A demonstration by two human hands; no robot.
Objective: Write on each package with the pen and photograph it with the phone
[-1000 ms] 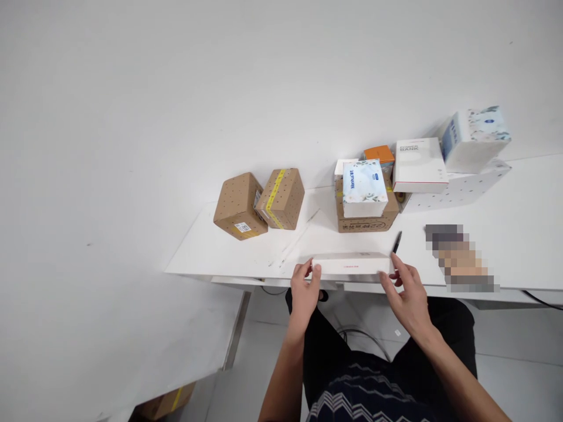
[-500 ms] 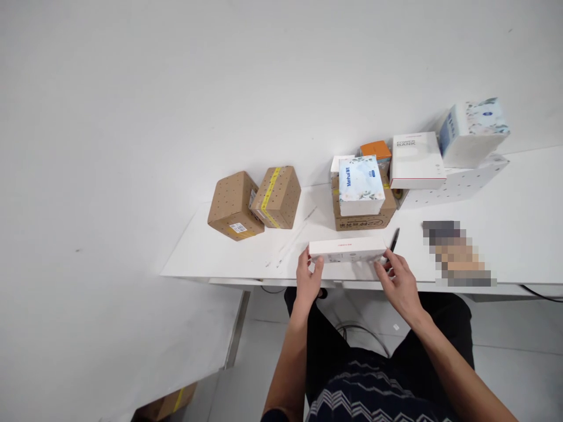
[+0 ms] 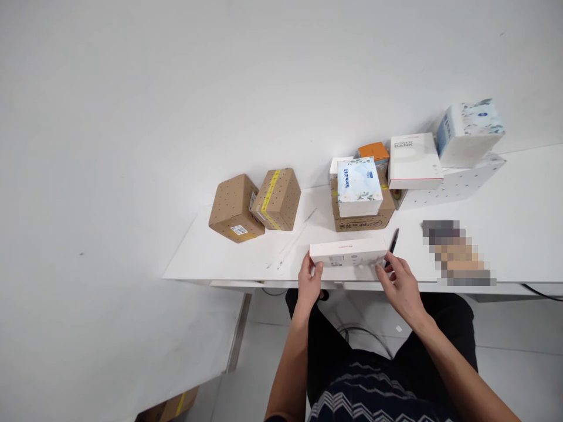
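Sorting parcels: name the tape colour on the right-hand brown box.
Yellow tape on the brown box, head view.

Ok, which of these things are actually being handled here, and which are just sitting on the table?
Being handled:
- long white box, held at its ends by the left hand and right hand

Just sitting there:
- two brown parcels
- tissue pack on a cardboard box
- power bank box
- black pen

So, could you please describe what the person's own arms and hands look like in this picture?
Both forearms are bare, with no sleeves reaching the wrists, and neither the left hand nor the right hand wears a glove. No watch, ring or bracelet shows. Close to the camera, a dark top with pale zigzag stripes and dark trousers are worn.
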